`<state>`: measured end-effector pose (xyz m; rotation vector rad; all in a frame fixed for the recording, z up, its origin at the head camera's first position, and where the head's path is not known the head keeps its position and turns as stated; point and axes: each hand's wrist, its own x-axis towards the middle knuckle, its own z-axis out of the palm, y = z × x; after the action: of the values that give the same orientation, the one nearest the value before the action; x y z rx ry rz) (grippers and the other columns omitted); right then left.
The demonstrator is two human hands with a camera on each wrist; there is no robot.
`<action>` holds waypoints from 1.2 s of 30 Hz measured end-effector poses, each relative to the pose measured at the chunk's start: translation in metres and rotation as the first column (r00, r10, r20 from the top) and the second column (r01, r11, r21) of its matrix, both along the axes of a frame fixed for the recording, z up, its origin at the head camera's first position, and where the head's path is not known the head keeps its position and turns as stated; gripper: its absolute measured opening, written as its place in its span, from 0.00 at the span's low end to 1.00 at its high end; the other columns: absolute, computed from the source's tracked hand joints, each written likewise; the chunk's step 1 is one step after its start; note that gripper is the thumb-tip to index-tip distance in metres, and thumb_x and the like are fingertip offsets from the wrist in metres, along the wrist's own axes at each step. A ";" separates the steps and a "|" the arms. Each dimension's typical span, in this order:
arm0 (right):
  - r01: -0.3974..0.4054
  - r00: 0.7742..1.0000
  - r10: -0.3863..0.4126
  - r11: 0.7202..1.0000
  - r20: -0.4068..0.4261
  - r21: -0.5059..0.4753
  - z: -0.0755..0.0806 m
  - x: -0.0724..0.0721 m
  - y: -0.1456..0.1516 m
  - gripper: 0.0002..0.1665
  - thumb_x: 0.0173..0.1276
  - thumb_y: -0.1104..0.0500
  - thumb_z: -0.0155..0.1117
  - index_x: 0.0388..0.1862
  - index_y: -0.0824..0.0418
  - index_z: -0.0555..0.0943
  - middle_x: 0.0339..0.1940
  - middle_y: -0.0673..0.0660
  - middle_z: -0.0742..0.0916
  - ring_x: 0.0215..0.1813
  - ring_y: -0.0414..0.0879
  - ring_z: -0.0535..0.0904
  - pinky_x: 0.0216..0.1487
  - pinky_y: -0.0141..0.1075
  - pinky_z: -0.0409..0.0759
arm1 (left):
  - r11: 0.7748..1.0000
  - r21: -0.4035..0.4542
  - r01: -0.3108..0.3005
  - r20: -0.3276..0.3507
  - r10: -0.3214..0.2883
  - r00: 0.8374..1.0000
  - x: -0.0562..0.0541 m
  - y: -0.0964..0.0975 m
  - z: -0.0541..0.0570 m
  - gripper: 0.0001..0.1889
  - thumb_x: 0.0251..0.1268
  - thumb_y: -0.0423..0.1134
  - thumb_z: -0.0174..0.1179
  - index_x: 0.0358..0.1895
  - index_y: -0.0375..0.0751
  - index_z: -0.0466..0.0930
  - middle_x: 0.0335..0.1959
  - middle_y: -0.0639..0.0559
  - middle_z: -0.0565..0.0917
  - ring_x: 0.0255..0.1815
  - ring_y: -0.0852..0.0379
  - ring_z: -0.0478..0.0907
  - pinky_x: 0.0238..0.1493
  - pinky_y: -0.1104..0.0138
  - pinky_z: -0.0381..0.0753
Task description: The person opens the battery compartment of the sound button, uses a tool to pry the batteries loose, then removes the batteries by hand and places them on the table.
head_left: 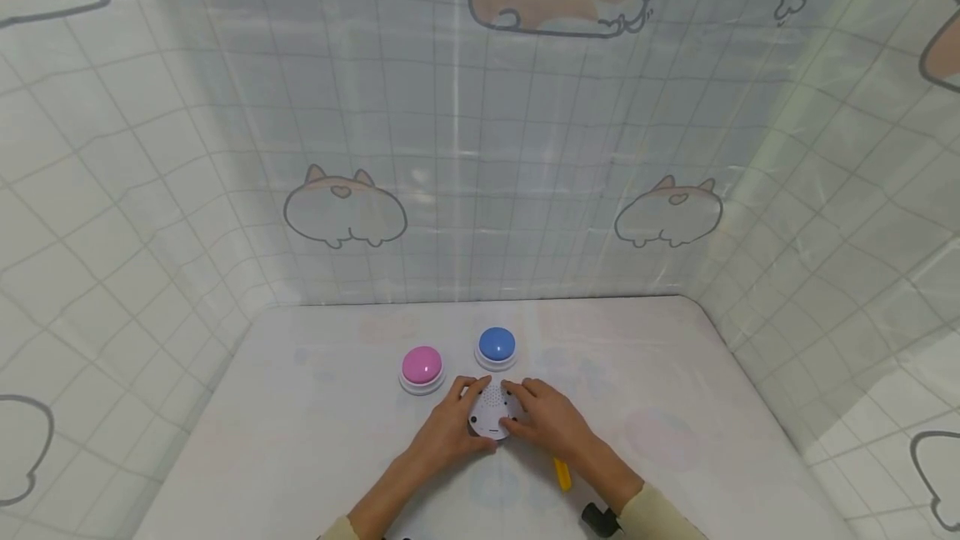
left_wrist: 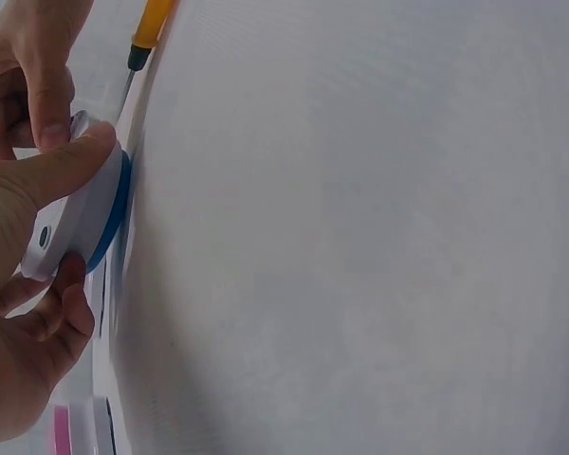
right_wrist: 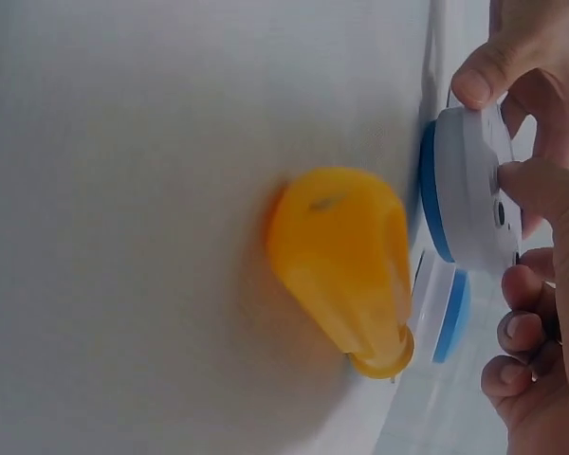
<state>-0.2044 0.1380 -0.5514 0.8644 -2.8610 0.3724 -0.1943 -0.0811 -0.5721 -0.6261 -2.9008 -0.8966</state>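
A round white push button (head_left: 491, 408) is turned over, its base with speaker holes and dark screw holes facing up. Its blue dome (left_wrist: 112, 213) faces down at the tabletop in the left wrist view. My left hand (head_left: 442, 430) grips its rim, thumb on the near side and fingers around the far side. The right hand (head_left: 553, 422) holds it from the right, thumb on the base beside a hole in the right wrist view and other fingers curled at the far edge. Below the right hand lies a screwdriver with a yellow handle (right_wrist: 341, 256).
Beyond my hands stand a pink button (head_left: 422, 366) at left and a blue button (head_left: 497, 345) in the middle, both dome up. A pale cloth covers the table (head_left: 300, 432). Printed curtains (head_left: 510, 148) enclose the back and sides. A dark object (head_left: 600, 519) is by the right sleeve.
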 end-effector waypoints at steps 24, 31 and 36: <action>-0.176 0.966 0.197 0.975 -0.165 0.138 0.001 0.000 -0.005 0.38 0.67 0.32 0.63 0.67 0.52 0.79 0.42 0.45 0.82 0.41 0.36 0.74 0.47 0.30 0.79 | 0.999 -0.008 0.032 -0.105 -0.033 0.994 -0.003 0.001 0.000 0.51 0.43 0.52 0.81 0.74 0.45 0.65 0.61 0.50 0.70 0.45 0.57 0.77 0.50 0.62 0.82; -0.192 0.958 0.224 0.965 -0.181 0.178 0.001 -0.002 -0.008 0.35 0.68 0.33 0.63 0.65 0.52 0.80 0.40 0.45 0.83 0.42 0.37 0.77 0.54 0.33 0.80 | 0.999 -0.006 0.037 -0.105 -0.037 0.994 -0.003 0.001 0.002 0.51 0.44 0.52 0.81 0.73 0.43 0.66 0.61 0.50 0.71 0.45 0.56 0.77 0.51 0.61 0.81; -0.227 0.934 0.269 0.955 -0.234 0.191 0.003 -0.004 -0.009 0.32 0.68 0.34 0.64 0.60 0.54 0.83 0.36 0.45 0.83 0.39 0.37 0.77 0.52 0.33 0.80 | 0.999 -0.009 0.033 -0.109 -0.034 0.994 -0.004 0.002 0.003 0.50 0.43 0.51 0.81 0.73 0.44 0.67 0.61 0.49 0.71 0.45 0.54 0.78 0.49 0.60 0.82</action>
<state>-0.2087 0.1286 -0.5488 1.2140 -2.5727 0.0444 -0.1983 -0.0796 -0.5695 -0.7034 -2.8062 -0.8289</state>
